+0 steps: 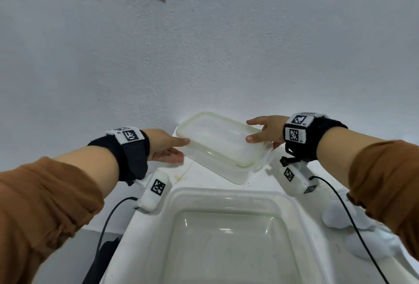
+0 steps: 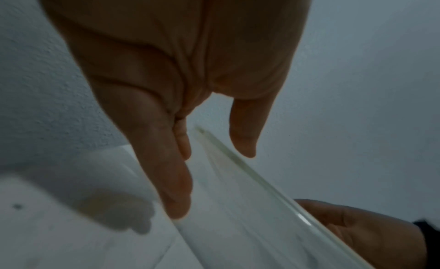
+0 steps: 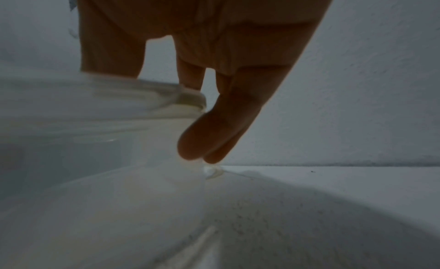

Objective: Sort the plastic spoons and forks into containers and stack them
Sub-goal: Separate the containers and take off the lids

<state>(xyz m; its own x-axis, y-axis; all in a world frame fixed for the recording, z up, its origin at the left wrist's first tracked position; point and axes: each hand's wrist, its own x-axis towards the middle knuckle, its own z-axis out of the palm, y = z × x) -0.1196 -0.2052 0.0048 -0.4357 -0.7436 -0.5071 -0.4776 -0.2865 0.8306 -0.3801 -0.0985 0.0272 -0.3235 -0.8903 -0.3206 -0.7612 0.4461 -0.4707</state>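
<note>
- Head view: lidded clear container [image 1: 223,145] held between both hands at the far end of the white bench [image 1: 260,180], close to the white wall [image 1: 204,45], tilted with its right end higher.
- Left hand [image 1: 166,147] at the container's left end, thumb on the lid edge, fingers under the base; pinching the container.
- Left wrist view: thumb [image 2: 245,133] above the yellowish lid rim [image 2: 228,160], fingers [image 2: 171,179] along the wall beneath.
- Right hand [image 1: 267,130] at the right end, thumb lying on the lid, index finger stretched over the far edge, other fingers below; gripping the container.
- Right wrist view: fingertips [image 3: 202,141] pressed against the container's corner, lower edge seemingly just above the bench, contact not clear.
- Second clear container [image 1: 229,236], larger in the frame, open and upright on the bench nearer the person, apart from the held one.
- Several white spoons [image 1: 362,231] lying on the bench at the right, under the right forearm, partly crossed by a black cable [image 1: 353,222].
- Brown sleeves [image 1: 45,204] and black wrist straps [image 1: 129,154] on both arms.
</note>
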